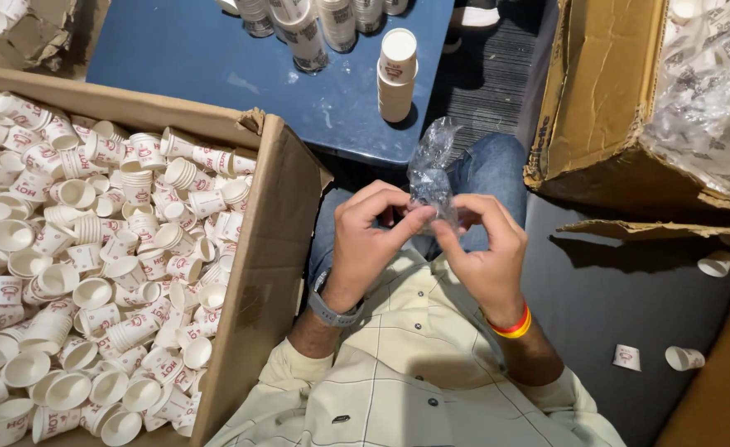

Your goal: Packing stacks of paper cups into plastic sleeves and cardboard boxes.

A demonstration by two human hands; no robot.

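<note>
We are looking down at our own lap, and both hands meet over it around a crumpled clear plastic bag (431,175). Our left hand (371,240) has its fingers (404,222) curled in and pinched on the bag's lower edge, and our right hand (485,252) pinches the same edge from the other side, thumbs nearly touching, so the loose top stands up between them, a grip that looks made for working the film apart. To our left sits a big open cardboard box (261,273) heaped with small paper cups (91,257), lying loose and in short nested stacks. Ahead is a blue tabletop (216,58) with one upright stack of cups (397,76) and wrapped sleeves (307,29) behind it. A second box (597,108), to our right, holds bagged cups, and a few strays (684,358) lie on the dark floor.
</note>
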